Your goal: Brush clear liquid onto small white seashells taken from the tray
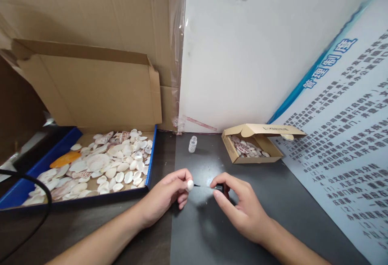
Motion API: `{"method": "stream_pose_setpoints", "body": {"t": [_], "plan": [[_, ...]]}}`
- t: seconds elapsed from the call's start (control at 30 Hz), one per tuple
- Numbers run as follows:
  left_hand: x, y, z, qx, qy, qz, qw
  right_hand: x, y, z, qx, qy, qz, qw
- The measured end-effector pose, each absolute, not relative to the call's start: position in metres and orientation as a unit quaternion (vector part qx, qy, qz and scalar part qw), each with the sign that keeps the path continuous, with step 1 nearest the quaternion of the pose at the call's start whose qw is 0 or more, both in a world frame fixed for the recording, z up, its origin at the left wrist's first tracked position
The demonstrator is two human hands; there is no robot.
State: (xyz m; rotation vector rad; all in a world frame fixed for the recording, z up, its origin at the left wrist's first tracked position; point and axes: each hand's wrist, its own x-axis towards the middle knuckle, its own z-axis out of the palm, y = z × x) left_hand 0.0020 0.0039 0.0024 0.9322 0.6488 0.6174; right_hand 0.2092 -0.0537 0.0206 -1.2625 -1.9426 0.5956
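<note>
Between the thumb and fingers of my left hand (171, 192) is a small white seashell (190, 185). My right hand (241, 202) grips a brush by its black cap (223, 188), which the fingers partly cover. Its thin stem points left, and the dark tip is close against the shell; whether they touch I cannot tell. Beyond both hands a small clear glass bottle (192, 144) with a printed label stands upright, its top uncapped.
On the left an open blue-sided box (151, 160) holds many shells (118, 164), an orange one (64, 159) among them. A smaller cardboard box (257, 160) with shells stands back right. A black cable (45, 192) loops at the left edge. A printed poster (342, 135) slopes along the right.
</note>
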Motion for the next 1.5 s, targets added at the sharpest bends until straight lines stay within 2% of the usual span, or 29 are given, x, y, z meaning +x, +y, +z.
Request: {"method": "stream_pose_setpoints", "body": {"t": [0.47, 0.93, 1.13, 1.33, 1.5], "plan": [[0.0030, 0.0042, 0.0027, 0.429, 0.305, 0.290, 0.799, 0.2100, -0.0532, 0.0187, -0.457, -0.769, 0.250, 0.370], [0.0035, 0.0049, 0.0024, 0.430, 0.305, 0.294, 0.798, 0.2080, -0.0521, 0.0178, -0.502, -0.752, 0.255, 0.343], [0.0034, 0.0040, 0.0014, 0.432, 0.308, 0.295, 0.795, 0.2104, -0.0544, 0.0161, -0.483, -0.752, 0.262, 0.365], [0.0036, 0.0051, 0.0007, 0.427, 0.304, 0.295, 0.799, 0.2081, -0.0530, 0.0176, -0.495, -0.753, 0.275, 0.335], [0.0032, 0.0031, 0.0013, 0.428, 0.308, 0.294, 0.797, 0.2083, -0.0523, 0.0179, -0.492, -0.748, 0.259, 0.363]]}}
